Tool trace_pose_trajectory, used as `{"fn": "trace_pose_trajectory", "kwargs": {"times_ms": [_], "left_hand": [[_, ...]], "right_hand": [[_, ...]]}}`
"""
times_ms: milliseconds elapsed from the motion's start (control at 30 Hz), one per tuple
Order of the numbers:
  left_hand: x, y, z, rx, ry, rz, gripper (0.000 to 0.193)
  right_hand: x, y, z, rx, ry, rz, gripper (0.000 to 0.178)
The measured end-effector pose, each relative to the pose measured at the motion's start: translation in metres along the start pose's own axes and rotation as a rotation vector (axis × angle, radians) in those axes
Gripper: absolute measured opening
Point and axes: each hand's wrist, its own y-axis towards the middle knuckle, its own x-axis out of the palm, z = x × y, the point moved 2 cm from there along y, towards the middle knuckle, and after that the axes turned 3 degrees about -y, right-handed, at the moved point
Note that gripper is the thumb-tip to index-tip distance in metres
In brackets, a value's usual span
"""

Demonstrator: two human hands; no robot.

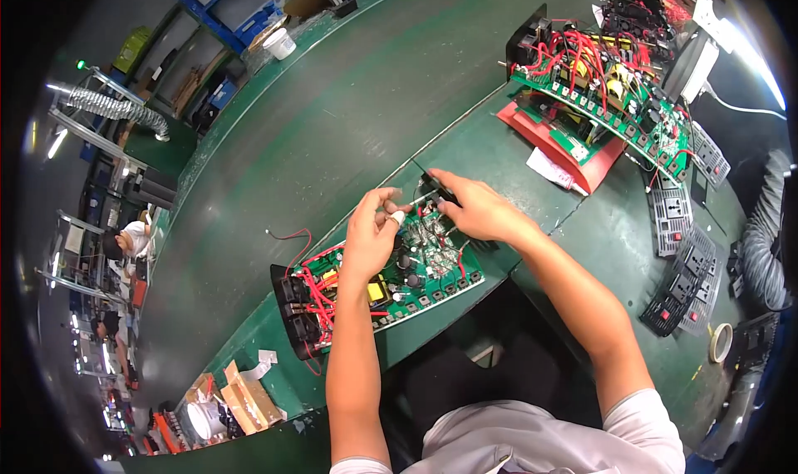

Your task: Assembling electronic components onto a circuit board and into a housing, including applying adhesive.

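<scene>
A green circuit board (421, 262) lies on the bench in front of me, crowded with red wires, black cylindrical parts and a yellow-wrapped transformer (376, 292). A black fan panel (293, 312) closes off its left end. At its right end my right hand (482, 210) grips a dark, thin end panel (438, 190) between thumb and fingers. Over the board's far edge, my left hand (371, 234) has its fingers curled and pinched together, with something white at the thumb tip. Whatever that pinch may hold is too small to make out.
More wired boards (594, 96) are stacked at the back right on a red tray (598, 162). Grey socket panels (690, 283) and a tape roll (721, 343) lie on the right. Cardboard boxes (249, 397) stand at lower left; a white cup (280, 44) is across the bench.
</scene>
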Motion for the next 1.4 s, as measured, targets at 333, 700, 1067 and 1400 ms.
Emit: {"fn": "trace_pose_trajectory", "kwargs": {"times_ms": [333,700,1067,1400], "left_hand": [[0.027,-0.015,0.035,0.250,0.252,0.049,0.058],[0.022,-0.017,0.043,0.280,0.318,0.117,0.015],[0.027,-0.018,0.042,0.264,0.230,0.093,0.024],[0.027,-0.015,0.039,0.260,0.259,0.120,0.022]], "right_hand": [[0.006,-0.016,-0.037,-0.352,-0.130,0.212,0.023],[-0.005,-0.005,-0.020,-0.221,0.025,0.113,0.020],[0.000,-0.003,-0.007,-0.098,0.187,0.037,0.024],[0.001,0.000,-0.007,-0.112,0.151,0.004,0.022]]}}
